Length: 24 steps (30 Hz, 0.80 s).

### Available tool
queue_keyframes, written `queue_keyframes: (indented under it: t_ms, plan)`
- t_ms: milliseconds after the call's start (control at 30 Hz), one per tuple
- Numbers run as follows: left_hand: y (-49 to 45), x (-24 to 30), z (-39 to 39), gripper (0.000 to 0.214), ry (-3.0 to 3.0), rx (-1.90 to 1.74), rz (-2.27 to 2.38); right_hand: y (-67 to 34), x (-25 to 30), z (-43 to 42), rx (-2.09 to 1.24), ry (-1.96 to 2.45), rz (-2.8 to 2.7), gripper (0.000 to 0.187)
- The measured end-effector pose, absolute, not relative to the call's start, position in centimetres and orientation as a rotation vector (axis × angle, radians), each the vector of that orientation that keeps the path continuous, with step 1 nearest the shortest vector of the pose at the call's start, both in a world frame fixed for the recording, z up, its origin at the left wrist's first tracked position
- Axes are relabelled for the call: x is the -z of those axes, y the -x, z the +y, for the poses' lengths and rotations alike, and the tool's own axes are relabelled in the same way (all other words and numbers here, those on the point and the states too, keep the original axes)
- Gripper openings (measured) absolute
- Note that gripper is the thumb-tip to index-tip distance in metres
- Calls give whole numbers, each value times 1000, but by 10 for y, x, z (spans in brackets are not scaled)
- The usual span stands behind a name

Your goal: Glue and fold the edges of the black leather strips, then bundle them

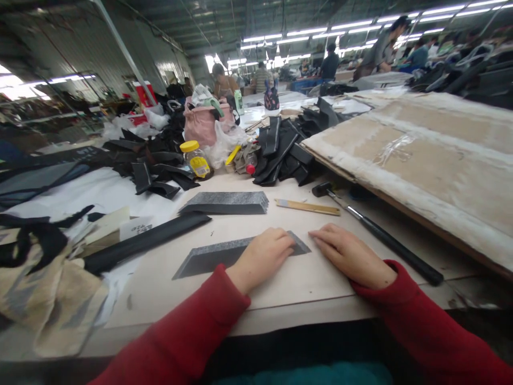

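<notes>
A flat black strip with speckled grey edges (216,255) lies on the pale work board (276,286). My left hand (264,251) rests over its right part, fingers laid across it and hiding some of it; they do not wrap round it. Just past the strip's right end is my right hand (347,254), low over the board, fingers stretched out and holding nothing. Behind the strip sits a neat stack of similar grey-black pieces (224,202). A yellowish wooden stick or ruler (308,207) lies to the right of that stack.
A black-handled hammer (385,235) lies right of my right hand, beside a large raised cardboard sheet (420,133). Left is a long black roll (148,240). Further back are a yellow-lidded jar (196,160), a pink bag (206,123) and piled black pieces (284,149). Other people work beyond.
</notes>
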<state>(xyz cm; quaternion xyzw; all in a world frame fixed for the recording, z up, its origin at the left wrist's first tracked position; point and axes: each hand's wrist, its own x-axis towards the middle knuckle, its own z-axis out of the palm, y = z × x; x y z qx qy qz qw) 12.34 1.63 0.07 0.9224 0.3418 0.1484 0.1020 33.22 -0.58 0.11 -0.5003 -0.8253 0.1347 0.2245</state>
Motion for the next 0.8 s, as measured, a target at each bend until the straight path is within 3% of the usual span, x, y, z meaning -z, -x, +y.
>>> queue_keyframes:
  t_ms: [167,533,800]
  plan:
    - [-123,-2,14,20,-2726,-431,1004,-325,-3,-10,-283,1443,-2407,26]
    - [-124,-1,13,20,-2742,-439,1011,-327,-7,-5,-717,1361,-2232,27]
    - [-122,-6,11,18,-2754,-385,1017,-322,-5,-9,-594,1443,-2268,22]
